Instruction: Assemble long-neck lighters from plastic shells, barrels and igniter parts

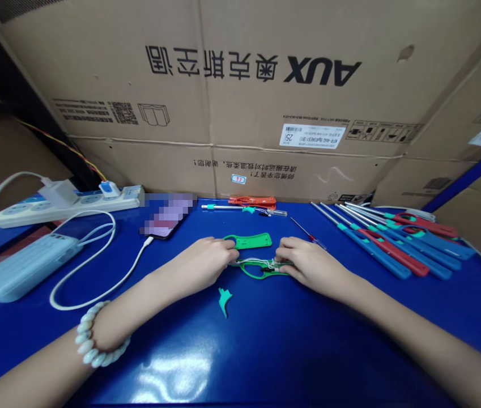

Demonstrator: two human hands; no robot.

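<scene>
A green lighter half-shell [261, 275] lies open side up between my hands, with white wires [258, 261] and a dark part along it. My left hand [210, 260] is closed in a pinch at the shell's left end; its fingers hide exactly what they grip. At the right end, my right hand [303, 262] has thumb and fingers closed on the shell and the parts inside. Just beyond lies the matching green half-shell [254, 241], close to my left fingers. A teal trigger [224, 301] rests on the table nearer to me.
Behind are orange shell pieces [252, 202] and a metal lighter tube [227, 208]. A screwdriver [308, 232] lies beyond my right hand. Several blue and red lighters [393, 249] are piled right. A phone [172, 218], cable, power bank [28, 266] and power strip [82, 202] occupy the left.
</scene>
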